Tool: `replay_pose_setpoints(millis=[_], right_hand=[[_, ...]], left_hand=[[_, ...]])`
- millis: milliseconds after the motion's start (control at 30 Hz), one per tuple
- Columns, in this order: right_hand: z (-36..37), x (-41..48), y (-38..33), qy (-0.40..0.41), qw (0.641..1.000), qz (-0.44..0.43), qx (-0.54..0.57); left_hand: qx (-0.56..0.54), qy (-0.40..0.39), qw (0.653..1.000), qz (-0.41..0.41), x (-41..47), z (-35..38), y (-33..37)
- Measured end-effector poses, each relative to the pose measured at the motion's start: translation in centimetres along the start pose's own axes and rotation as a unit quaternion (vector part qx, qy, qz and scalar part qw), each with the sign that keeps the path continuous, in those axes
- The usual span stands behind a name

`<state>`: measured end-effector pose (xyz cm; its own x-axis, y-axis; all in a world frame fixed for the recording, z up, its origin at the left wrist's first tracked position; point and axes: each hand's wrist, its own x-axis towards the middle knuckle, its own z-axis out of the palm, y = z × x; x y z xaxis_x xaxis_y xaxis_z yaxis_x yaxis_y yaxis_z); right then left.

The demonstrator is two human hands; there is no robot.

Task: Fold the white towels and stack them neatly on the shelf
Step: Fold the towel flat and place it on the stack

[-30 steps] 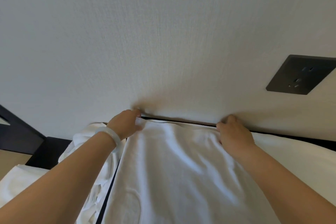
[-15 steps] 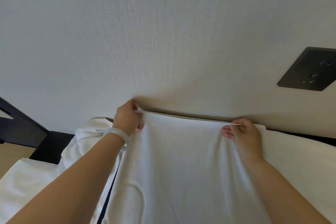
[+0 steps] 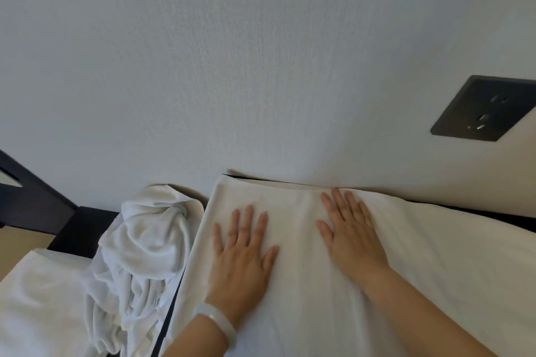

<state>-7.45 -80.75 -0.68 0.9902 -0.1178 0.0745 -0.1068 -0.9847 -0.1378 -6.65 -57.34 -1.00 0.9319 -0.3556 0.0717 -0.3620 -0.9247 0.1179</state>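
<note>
- The wall [image 3: 261,66] fills most of your view. The towel's far edge runs right along its foot, so nothing can slide further away from you.
- The flat towel [image 3: 295,278] lies spread in front of you, its top edge against the wall. If you drag your palms unevenly, I judge the cloth will bunch and the next fold will come out crooked.
- More white cloth [image 3: 464,255] lies to the right, touching or under the towel; I cannot tell which. The white-on-white edges are easy to confuse, so you could catch both layers.
- A crumpled towel [image 3: 150,240] is heaped just beside the left edge, close enough to snag when you fold.
- Another white sheet [image 3: 37,298] lies lower left.
- The dark table [image 3: 75,229] shows beyond the heap. No shelf is in view.
- Your left hand [image 3: 243,252] and right hand [image 3: 351,235] both press flat on the towel, fingers straight and spread, gripping nothing.
- A dark socket [image 3: 481,109] sits on the wall, well apart.
- A pale bracelet [image 3: 216,324] circles your left wrist and may drag the fabric.
</note>
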Motion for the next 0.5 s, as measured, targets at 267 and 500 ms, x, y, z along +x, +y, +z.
replay_pose_setpoints(millis=[267, 500], right_hand=[[-4.7, 3.9, -5.2, -0.024, 0.987, 0.058, 0.147], [-3.3, 7.0, -6.4, -0.130, 0.937, 0.140, 0.294]], left_hand=[[-0.087, -0.056, 0.995, -0.011, 0.3, -2.0, 0.0], [-0.227, 0.104, 0.949, -0.194, -3.2, -4.7, -4.0]])
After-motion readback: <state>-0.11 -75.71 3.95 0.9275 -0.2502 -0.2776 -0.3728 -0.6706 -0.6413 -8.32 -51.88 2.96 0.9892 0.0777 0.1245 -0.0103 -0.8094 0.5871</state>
